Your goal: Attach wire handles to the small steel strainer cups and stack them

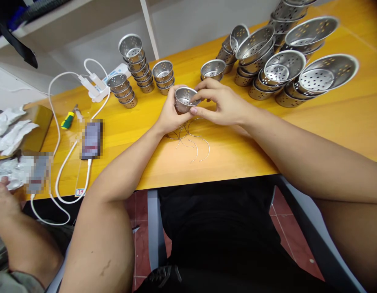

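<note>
A small perforated metal cup [185, 99] sat between both hands, just above the yellow wooden table [237, 150], roughly at the middle of its width and well back from the near edge. The left hand [172, 114] cupped it from the side and below, fingers curled around its wall; the right hand [220, 103] pinched its rim, thumb under and fingertips reaching over into the opening. What lay inside the cup was hidden by the fingers.

Directly beneath the hands lay a loose cluster of thin wire rings [190, 138], spread flat on the wood. Between them and the table's near edge the surface was bare wood, as it was under the right forearm.

Behind the hands stood short stacks of the same small cups [136, 61], each nested in the one below, with one more pair [213, 69] just beyond the right hand. Further right, larger perforated bowls [301, 67] were piled and tilted against one another, crowding the far right of the table.

To the left lay a white power strip [95, 85] with its cable [58, 162] looping down past the table edge, a green-and-yellow screwdriver [68, 119], and a blurred phone [91, 139]. At the far left, another person's hand [2, 199] rested beside crumpled white wrapping [9, 130].
</note>
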### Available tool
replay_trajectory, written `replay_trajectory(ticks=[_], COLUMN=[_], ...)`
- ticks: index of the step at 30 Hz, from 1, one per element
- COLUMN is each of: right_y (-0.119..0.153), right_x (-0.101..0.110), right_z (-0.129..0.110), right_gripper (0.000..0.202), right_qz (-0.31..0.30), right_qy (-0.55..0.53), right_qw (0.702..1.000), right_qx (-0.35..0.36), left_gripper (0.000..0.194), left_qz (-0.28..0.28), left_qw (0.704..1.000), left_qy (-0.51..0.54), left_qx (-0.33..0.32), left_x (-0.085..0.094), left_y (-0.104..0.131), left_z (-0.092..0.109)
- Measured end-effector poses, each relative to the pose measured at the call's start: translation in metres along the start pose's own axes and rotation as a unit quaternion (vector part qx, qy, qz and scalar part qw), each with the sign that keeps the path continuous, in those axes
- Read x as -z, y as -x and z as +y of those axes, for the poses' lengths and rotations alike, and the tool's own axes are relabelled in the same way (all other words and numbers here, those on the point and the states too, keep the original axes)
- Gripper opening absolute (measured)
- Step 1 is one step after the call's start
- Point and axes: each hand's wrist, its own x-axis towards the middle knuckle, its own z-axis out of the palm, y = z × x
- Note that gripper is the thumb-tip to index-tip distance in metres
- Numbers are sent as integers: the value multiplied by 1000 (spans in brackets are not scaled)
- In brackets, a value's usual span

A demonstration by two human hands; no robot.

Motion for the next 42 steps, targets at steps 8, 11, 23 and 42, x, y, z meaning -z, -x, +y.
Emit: replay_trajectory(ticks=[8, 11, 23, 42], right_y=[3, 3, 3, -23], right_x=[-9, -7, -10, 32], right_z=[15, 10, -2, 65], right_gripper=[61, 54, 28, 40], right_qz=[-12, -5, -34, 166], right_qy=[7, 16, 43, 155], right_qw=[1000, 1000, 998, 973], right_qx=[16, 21, 40, -34], left_gripper=[108, 108, 110, 99], left_qz=[9, 8, 0, 58], left_qw=[1000, 1000, 998, 990], left_qy=[-23, -26, -68, -98], left_qx=[-5, -1, 16, 79], left_x=[0, -1, 2, 1], left_y=[0, 0, 2, 5], left_z=[-1, -3, -7, -13])
